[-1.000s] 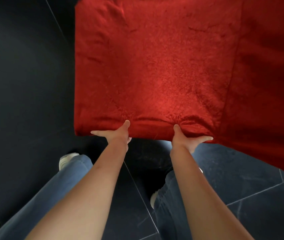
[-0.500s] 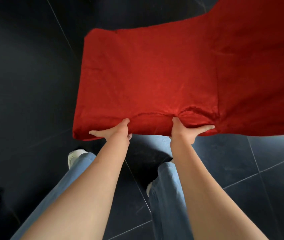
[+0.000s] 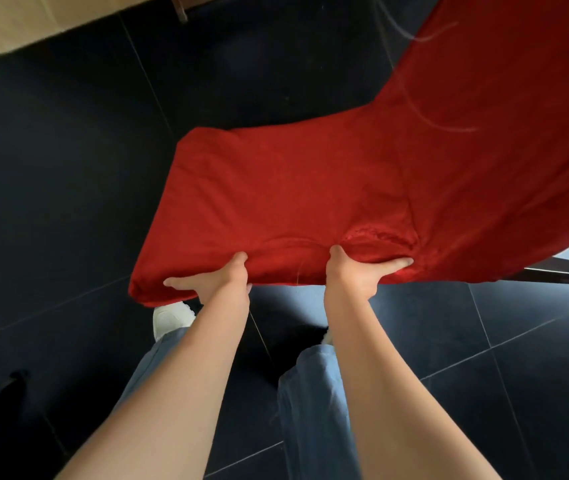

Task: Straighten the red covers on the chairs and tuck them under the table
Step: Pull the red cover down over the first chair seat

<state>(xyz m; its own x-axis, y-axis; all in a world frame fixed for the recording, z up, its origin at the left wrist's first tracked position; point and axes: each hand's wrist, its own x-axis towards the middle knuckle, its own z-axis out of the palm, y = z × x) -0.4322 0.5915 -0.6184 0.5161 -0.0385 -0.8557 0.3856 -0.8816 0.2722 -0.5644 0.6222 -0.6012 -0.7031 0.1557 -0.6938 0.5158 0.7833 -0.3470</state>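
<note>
Hands — left hand (image 3: 212,282), right hand (image 3: 359,273) — grip red cover's (image 3: 293,195) near edge.

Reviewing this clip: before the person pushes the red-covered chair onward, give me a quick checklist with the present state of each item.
1. Left hand grips the near edge of the red cover: ok.
2. Right hand grips the same edge: ok.
3. Cover smooth: not ok, puckered beside the right hand.
4. Floor ahead free of obstacles: ok where visible.
5. Table position: cannot tell.
</note>
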